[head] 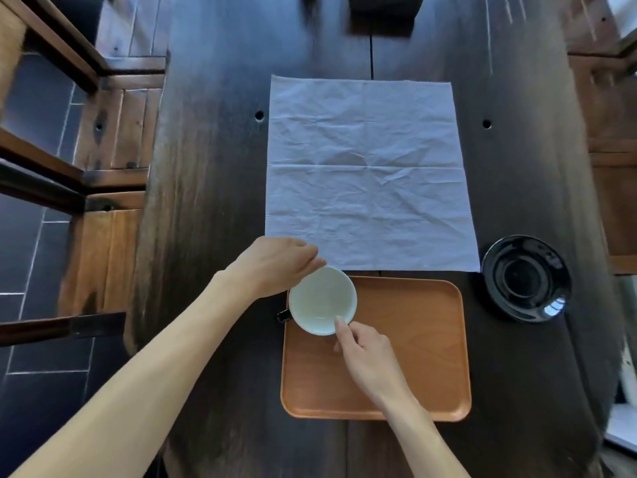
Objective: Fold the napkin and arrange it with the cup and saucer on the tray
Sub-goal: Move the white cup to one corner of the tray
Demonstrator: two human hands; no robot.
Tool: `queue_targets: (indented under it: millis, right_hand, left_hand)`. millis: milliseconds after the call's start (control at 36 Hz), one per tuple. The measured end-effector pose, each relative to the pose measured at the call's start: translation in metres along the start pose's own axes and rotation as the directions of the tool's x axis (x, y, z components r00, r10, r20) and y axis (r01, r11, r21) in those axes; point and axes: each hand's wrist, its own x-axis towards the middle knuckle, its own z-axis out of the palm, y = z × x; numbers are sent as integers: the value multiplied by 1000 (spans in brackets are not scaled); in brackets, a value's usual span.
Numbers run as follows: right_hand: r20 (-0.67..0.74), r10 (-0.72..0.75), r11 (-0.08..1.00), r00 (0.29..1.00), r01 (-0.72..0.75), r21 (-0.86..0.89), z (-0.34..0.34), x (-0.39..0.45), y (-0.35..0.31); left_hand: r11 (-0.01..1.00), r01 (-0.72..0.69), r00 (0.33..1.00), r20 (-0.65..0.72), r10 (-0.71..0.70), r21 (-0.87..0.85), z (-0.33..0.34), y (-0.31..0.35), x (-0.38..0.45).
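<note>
Dark wooden bench (213, 167) fills centre of frame, two small round holes (259, 115) in top, one left of centre, one right. Wooden chairs (113, 132) along left edge, over dark tiled floor (38, 108) with pale grout lines. More wooden furniture (610, 150) at right edge. Dark blurred object (382, 8) at top centre.

left fingers: tips tucked out of sight behind the cup (322, 300) rim
cup's outside: hidden, only a dark handle stub shows
dark block (381, 8): blurred, cut by the top edge
chair (51, 81): cropped at left
</note>
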Motion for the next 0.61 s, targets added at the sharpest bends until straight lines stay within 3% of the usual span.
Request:
queue_targets:
  millis: [139, 278, 389, 611]
  right_hand:
    - [-26, -17, 1000, 1000, 17, -15, 2, 4, 3]
    - [-50, -35, 999, 998, 34, -35, -8, 14, 4]
    - [-63, -88, 983, 994, 76, -169, -19, 24, 2]
    - [-12, -117, 941, 993, 107, -321, -40, 42, -15]
  left_hand:
    - [999, -44, 999, 7, 44, 21, 7, -2, -1]
    - [993, 68, 998, 26, -65, -101, 14, -4, -15]
    - [960, 166, 986, 11, -168, -226, 27, 0, -30]
    - [806, 314, 936, 21, -351, -502, 46, 12, -54]
